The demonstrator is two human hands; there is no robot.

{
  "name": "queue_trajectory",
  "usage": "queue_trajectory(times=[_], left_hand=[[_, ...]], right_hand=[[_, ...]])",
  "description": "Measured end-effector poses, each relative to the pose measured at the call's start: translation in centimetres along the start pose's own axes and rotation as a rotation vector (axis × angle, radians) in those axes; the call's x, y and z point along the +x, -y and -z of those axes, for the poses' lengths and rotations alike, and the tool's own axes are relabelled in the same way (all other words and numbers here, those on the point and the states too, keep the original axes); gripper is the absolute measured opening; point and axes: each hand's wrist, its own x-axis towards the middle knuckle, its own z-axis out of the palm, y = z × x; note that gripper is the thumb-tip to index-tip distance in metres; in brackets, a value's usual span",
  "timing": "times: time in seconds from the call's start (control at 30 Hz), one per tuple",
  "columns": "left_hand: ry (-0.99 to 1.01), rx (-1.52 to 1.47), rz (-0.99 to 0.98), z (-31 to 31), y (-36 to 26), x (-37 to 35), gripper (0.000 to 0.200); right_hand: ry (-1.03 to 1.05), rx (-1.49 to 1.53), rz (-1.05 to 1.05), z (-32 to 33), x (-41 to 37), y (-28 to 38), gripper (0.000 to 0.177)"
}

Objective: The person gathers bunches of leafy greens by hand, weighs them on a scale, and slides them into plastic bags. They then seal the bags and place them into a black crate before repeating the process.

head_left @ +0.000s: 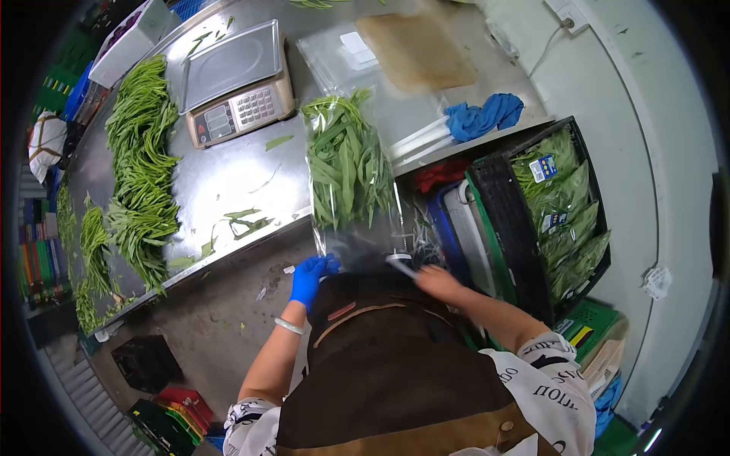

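A clear plastic bag (357,239) full of leafy green stems (346,163) lies over the table's front edge, its lower end hanging toward my apron. My left hand (310,278), in a blue glove, is closed on the bag's lower left corner. Bare and somewhat blurred, my right hand (439,284) is closed around one end of a short whitish strip (401,264) whose exact kind I cannot make out. The strip's other end points at the bag's lower right corner.
A weighing scale (236,83) stands on the metal table (228,178), beside heaps of loose greens (141,167). Flat plastic bags (331,57) and a blue cloth or glove (484,115) lie behind. At right, a black crate (517,235) holds labelled bagged greens (563,220). Crates sit on the floor.
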Motion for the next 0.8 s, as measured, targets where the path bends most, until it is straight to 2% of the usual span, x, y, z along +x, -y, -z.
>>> queue_trajectory(times=[0.03,0.07,0.1,0.13,0.17,0.2,0.23,0.27,0.37,0.47,0.53,0.6,0.7,0.73,0.77,0.8], left_hand=[[0.011,0.008,0.008,0.3,0.0,-0.2,0.031],[0.022,0.015,0.013,0.7,0.0,-0.1,0.032],[0.005,0.010,-0.007,1.7,0.4,0.5,0.030],[-0.016,0.002,-0.024,2.9,1.1,1.2,0.030],[-0.040,-0.009,-0.030,3.7,2.3,1.4,0.030],[-0.206,0.261,-0.220,3.9,2.6,0.9,0.033],[-0.364,0.533,-0.422,3.8,2.0,1.0,0.037],[-0.523,0.803,-0.633,3.5,1.1,1.3,0.042],[-0.496,1.226,-0.811,2.1,-2.6,1.6,0.057],[-0.315,1.434,-1.016,2.1,-2.4,3.0,0.064],[-0.229,1.454,-1.106,2.0,-2.2,3.8,0.055],[-0.124,1.501,-1.170,2.4,-2.5,4.4,0.051],[0.127,1.367,-1.071,3.1,-6.7,4.4,0.038],[0.205,1.293,-1.041,3.3,-8.0,4.2,0.036],[0.209,0.758,-0.793,3.2,-9.1,3.5,0.028],[0.239,0.638,-0.641,3.6,-9.7,4.0,0.025]], right_hand=[[0.633,0.054,-0.326,-5.6,-4.0,-1.8,0.020],[0.992,0.113,-0.356,-8.2,-7.7,-3.3,0.022],[1.181,0.206,-0.309,-8.5,-10.7,-4.1,0.024],[1.162,0.274,-0.287,-7.1,-11.4,-4.4,0.026],[1.003,0.283,-0.283,-6.2,-11.3,-4.8,0.029],[0.731,0.234,-0.310,-4.4,-9.9,-4.7,0.031],[0.314,0.132,-0.457,0.5,-7.0,-3.6,0.029],[-0.128,-0.032,-0.372,4.4,-4.2,-3.4,0.031],[-0.470,-0.169,-0.241,11.0,4.1,-3.1,0.033],[-0.556,-0.232,-0.063,11.4,8.9,-3.3,0.032],[-0.634,-0.220,0.027,11.3,10.6,-3.9,0.029],[-0.621,-0.106,0.092,11.7,11.1,-4.9,0.023],[-0.580,0.110,0.139,13.1,10.7,-6.0,0.016],[-0.487,0.360,-0.010,14.0,10.4,-5.9,0.015],[-0.387,0.604,-0.158,15.2,10.0,-5.9,0.015],[-0.280,0.843,-0.307,16.1,9.7,-6.2,0.016]])
